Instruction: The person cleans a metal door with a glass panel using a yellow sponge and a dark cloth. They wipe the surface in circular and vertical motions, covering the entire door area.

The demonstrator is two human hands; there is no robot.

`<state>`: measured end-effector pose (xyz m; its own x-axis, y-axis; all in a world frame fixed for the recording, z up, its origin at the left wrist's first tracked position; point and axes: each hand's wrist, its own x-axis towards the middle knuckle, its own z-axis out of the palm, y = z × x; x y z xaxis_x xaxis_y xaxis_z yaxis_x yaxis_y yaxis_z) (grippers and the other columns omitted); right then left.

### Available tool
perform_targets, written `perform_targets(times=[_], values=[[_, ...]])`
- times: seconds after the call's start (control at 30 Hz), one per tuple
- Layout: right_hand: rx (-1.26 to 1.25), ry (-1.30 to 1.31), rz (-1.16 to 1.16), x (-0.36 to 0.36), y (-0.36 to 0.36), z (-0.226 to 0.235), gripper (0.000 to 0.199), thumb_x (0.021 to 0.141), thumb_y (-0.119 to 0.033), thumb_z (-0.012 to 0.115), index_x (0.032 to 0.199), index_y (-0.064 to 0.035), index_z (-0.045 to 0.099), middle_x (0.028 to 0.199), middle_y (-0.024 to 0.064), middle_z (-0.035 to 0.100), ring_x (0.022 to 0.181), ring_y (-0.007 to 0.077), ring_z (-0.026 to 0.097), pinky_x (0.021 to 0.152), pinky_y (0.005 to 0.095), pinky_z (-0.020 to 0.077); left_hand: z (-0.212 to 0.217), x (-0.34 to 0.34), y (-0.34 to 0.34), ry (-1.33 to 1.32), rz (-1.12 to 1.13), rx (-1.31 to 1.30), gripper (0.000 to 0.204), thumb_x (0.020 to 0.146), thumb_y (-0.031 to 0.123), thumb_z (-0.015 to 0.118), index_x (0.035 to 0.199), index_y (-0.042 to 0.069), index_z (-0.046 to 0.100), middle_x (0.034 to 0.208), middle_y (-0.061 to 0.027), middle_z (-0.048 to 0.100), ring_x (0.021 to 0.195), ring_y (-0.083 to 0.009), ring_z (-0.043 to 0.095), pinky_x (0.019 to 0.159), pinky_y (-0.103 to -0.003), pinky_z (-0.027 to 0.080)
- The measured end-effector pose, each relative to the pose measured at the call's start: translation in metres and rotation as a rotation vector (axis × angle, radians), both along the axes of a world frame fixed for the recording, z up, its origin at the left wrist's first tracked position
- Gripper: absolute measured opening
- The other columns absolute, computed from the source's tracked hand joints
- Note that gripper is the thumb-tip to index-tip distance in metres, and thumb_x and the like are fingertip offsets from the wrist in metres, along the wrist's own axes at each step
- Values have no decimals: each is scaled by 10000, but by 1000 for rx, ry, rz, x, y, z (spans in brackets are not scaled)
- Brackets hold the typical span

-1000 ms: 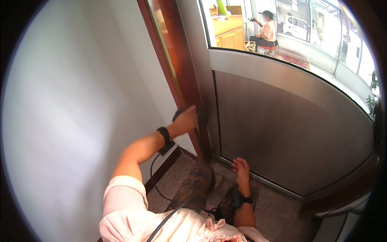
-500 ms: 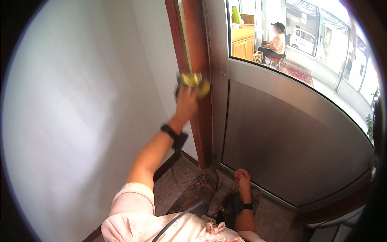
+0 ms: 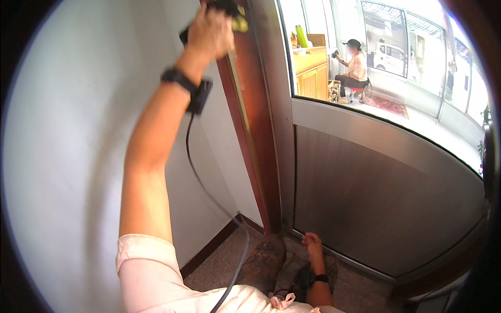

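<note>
My left hand (image 3: pixel 209 36) is raised high on an outstretched arm, its fingers closed round a soft-looking yellow-and-black thing (image 3: pixel 239 21), perhaps a cloth. That thing lies against the upper part of the red-brown wooden door frame (image 3: pixel 259 117) and is partly cut off by the picture's edge. Low down, my right hand (image 3: pixel 312 245) rests near my lap, fingers loosely bent and apart, with nothing seen in it. It is closest to the bottom of the metal door (image 3: pixel 381 193). Both wrists wear black straps with small dark boxes.
A white wall (image 3: pixel 104 130) rises on my left, with a dark skirting board (image 3: pixel 214 242). A black cable (image 3: pixel 201 182) hangs from my left wrist. Through the door's glass, a person (image 3: pixel 356 65) sits on a red stool near a yellow wooden cabinet (image 3: pixel 312 73) bearing a green bottle (image 3: pixel 301 36).
My left hand has moved up the door frame with the yellow-and-black thing, and the arm has straightened. My right hand has stayed low. The seated person has stretched an arm toward the cabinet side.
</note>
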<state>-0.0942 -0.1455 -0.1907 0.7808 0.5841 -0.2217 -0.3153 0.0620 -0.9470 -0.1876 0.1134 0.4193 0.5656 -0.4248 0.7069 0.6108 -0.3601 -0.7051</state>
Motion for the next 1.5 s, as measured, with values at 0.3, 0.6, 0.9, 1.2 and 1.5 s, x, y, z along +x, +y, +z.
perform_targets(times=[0.3, 0.6, 0.9, 1.2, 1.5], values=[[-56, -165, 10, -5, 5, -10, 152, 856, -131, 443, 966, -82, 536, 871, 22, 592, 687, 92, 537, 529, 213, 400, -108, 52, 5, 212, 22, 46, 108, 612, 147, 522, 611, 68, 595, 633, -98, 574, 693, -229, 541, 735, -342, 397], [-87, -514, 52, 25, -3, -76, 144, 846, -97, 449, 957, -80, 539, 871, 23, 592, 708, 108, 540, 585, 235, 419, -460, 27, -14, 1223, 125, -132, 191, 691, 171, 505, 733, 51, 648, 777, -124, 623, 793, -292, 586, 718, -463, 428], [-186, -353, -38, 19, -42, -47, 128, 853, -104, 456, 951, -69, 530, 847, 20, 586, 711, 103, 533, 616, 240, 429, -298, 72, -41, -110, -716, -1274, 291, 730, 52, 450, 1008, 4, 521, 927, -205, 569, 856, -367, 548, 766, -412, 435], [-241, -428, -16, 8, -94, -24, 133, 857, -98, 462, 953, -40, 534, 840, 9, 561, 725, 96, 510, 657, 233, 427, -277, 162, -134, -243, -1101, -836, 397, 716, 8, 438, 1109, -48, 450, 1146, -206, 455, 1086, -360, 412, 941, -395, 311], [-375, -397, 61, -23, -142, 55, 181, 860, -115, 467, 1009, -29, 524, 906, 19, 569, 780, 100, 512, 709, 235, 423, -254, 127, -69, -368, -809, -836, 325, 667, 4, 492, 990, -14, 523, 1099, -140, 506, 861, -322, 482, 747, -399, 394]])
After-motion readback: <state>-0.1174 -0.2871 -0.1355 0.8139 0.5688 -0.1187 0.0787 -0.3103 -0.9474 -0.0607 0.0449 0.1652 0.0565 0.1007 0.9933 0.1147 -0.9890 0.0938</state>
